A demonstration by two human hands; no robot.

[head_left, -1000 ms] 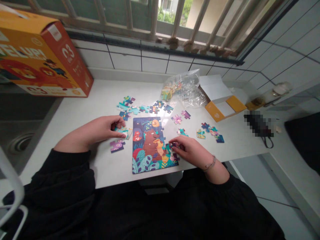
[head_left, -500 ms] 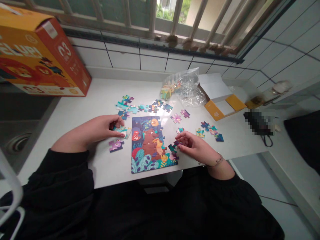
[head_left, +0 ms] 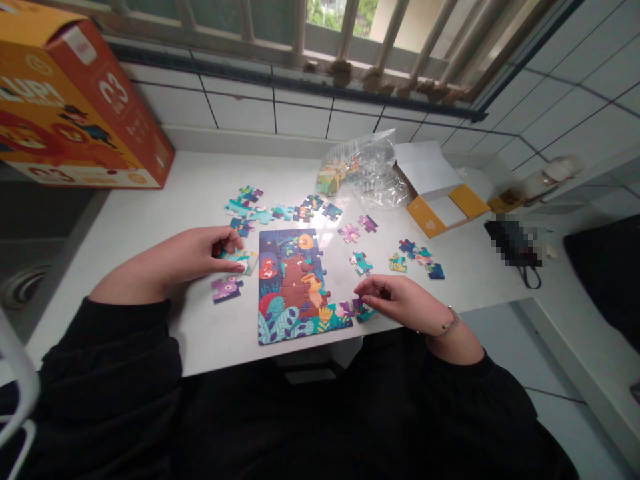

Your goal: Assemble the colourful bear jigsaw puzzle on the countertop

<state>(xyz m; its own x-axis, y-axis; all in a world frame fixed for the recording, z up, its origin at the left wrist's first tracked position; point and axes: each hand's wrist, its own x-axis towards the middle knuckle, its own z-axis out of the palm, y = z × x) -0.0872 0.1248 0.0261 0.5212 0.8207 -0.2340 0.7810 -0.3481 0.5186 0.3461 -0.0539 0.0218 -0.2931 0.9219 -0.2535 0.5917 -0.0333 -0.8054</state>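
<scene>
A partly joined jigsaw puzzle (head_left: pixel 293 287) with a brown bear picture lies on the white counter in front of me. My right hand (head_left: pixel 395 300) pinches a dark teal and purple puzzle piece (head_left: pixel 365 312) at the puzzle's lower right corner, close beside its bottom row. To the left of the puzzle, my left hand (head_left: pixel 215 252) rests with thumb and fingers closed on a pale teal puzzle piece (head_left: pixel 245 260). A purple puzzle piece (head_left: pixel 227 289) lies just below that hand. Above my right hand lies a teal and white puzzle piece (head_left: pixel 361 263).
Several loose pieces (head_left: pixel 263 215) lie behind the puzzle, and another group (head_left: pixel 423 255) lies to the right. At the back are a clear plastic bag (head_left: pixel 377 173) and an open yellow box (head_left: pixel 443 210). A large orange box (head_left: pixel 115 113) stands at the left, near a sink (head_left: pixel 27 280).
My right hand has moved slightly down and right with its piece, which has turned and now lies beside the bottom row. The left hand keeps its place by the pale piece.
</scene>
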